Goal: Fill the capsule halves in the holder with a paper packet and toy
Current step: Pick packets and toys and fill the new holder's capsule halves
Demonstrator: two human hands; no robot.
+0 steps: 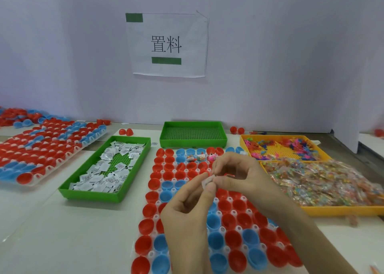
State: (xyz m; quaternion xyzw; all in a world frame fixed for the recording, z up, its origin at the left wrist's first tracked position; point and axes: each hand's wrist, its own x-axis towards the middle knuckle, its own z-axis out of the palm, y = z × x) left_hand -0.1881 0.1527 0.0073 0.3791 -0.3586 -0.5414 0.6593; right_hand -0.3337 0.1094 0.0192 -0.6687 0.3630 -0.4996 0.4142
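Observation:
A white holder [158, 215] in front of me carries rows of red and blue capsule halves [215, 221]. Three halves in its far row hold packets and toys [201, 157]. Over the holder's middle, my left hand [187, 215] pinches a small white paper packet [207, 181] between thumb and fingers. My right hand [236, 175] meets it there, fingertips on the same packet, with a small red toy piece [228, 175] held under its fingers.
A green tray of paper packets [106, 167] lies to the left, an empty green tray [193, 135] behind the holder. Yellow trays at right hold plastic toys [280, 147] and bagged candy [324, 182]. Another capsule holder [43, 147] sits far left.

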